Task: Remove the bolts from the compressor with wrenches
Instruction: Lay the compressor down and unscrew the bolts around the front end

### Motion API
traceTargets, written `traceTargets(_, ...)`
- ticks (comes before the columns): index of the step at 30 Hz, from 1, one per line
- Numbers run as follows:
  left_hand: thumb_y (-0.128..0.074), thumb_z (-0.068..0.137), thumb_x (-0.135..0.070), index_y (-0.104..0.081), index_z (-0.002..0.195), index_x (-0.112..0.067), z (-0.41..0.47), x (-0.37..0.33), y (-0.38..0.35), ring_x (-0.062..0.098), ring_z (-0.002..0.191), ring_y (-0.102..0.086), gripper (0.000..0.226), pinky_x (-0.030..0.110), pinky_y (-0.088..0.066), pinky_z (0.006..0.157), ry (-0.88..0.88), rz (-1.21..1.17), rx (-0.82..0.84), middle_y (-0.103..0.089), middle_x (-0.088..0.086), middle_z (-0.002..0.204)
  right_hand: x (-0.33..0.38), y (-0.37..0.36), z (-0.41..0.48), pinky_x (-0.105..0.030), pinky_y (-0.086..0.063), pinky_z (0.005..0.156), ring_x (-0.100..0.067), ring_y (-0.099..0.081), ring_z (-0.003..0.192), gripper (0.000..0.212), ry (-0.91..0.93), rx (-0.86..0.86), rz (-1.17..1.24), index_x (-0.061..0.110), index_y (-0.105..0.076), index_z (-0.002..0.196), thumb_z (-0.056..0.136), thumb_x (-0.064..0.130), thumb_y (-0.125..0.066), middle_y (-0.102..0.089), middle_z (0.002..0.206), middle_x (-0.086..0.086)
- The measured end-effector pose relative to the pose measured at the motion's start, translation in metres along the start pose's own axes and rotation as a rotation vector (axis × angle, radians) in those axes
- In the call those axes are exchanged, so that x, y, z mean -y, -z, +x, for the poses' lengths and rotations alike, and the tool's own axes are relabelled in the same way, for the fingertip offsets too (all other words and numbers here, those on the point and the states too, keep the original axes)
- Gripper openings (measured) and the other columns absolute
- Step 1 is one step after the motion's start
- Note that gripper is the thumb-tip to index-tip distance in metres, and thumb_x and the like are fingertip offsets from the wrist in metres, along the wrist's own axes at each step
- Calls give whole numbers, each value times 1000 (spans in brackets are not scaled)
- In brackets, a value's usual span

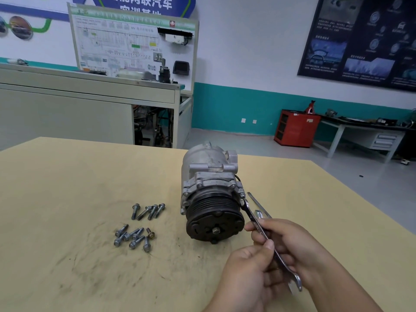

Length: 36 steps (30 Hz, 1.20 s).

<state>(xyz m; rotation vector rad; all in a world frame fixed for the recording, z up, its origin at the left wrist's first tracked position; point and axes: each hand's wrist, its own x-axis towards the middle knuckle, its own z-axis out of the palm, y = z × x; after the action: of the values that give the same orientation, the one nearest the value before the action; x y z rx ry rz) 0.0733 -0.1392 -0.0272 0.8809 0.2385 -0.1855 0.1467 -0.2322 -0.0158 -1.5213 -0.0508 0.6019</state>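
Two hands share one wrench (pixel 251 217) in the head view. The right hand (pixel 290 242) has its fingers curled round the middle of the shaft, and the left hand (pixel 247 275) grips it lower down, with the thumb pressed on top of the steel. The wrench slants up and to the left. Its upper end meets the right side of the compressor's front flange, just below a bolt (pixel 242 195) seated there, and its lower open end pokes out past the right wrist.

The compressor (pixel 209 174) lies on its side on the tan table (pixel 67 188), a little right of centre, with the black pulley (pixel 213 221) facing the camera. A second wrench (pixel 256 202) lies flat on the table just beyond the held one.

Loose bolts sit well to the left of the compressor in two groups: four close together (pixel 148 211), and a larger cluster (pixel 132 237) nearer the camera. Dark smudges mark the tabletop around them. A red cabinet (pixel 297 128) stands against the far wall.
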Motion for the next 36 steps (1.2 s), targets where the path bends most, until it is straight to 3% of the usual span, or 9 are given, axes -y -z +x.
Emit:
traceTargets(9,-53,94,-13,-70,51,-8,0,-2,-2,19,48,-65,47,26,-55,49,-23,48,15,-68,9,62,-2,-2,6,-15,-16,39,-8,-27,37,41,88,-40,-57,13,-75,71,96,22,-44,-49,53,4)
traceTargets(15,-55,93,-17,-69,62,-9,2,-4,-4,18,51,-66,35,25,-54,54,-15,48,21,-69,9,65,3,-2,4,-13,-17,35,-7,-27,35,29,40,-42,-24,8,-65,78,95,23,-48,-49,53,4)
traceTargets(20,-66,83,-21,-66,53,-12,2,-4,-6,16,48,-64,32,23,-50,55,-17,20,2,-64,5,59,6,-5,2,-9,-17,32,-6,-24,31,27,55,-59,-18,10,-62,71,93,22,-52,-50,52,3)
traceTargets(25,-64,86,-18,-66,65,-3,0,-8,-4,16,45,-64,25,20,-51,47,5,-52,-24,-66,8,57,5,-9,3,-12,-25,34,-9,-29,35,31,98,-93,19,9,-63,63,90,19,-57,-52,50,-1)
traceTargets(31,-58,89,-12,-70,61,1,-3,-12,1,17,41,-61,33,20,-50,42,-26,-124,-51,-65,13,56,7,-17,2,-8,-23,30,-6,-25,25,26,191,-126,-16,4,-57,65,89,12,-60,-47,52,-12)
traceTargets(36,-52,92,-4,-68,46,2,-1,-9,4,19,36,-58,49,20,-49,39,-59,-190,-49,-61,16,50,7,-11,2,-18,-38,36,-13,-46,40,26,220,-27,-86,-2,-65,76,93,13,-52,-66,63,-13)
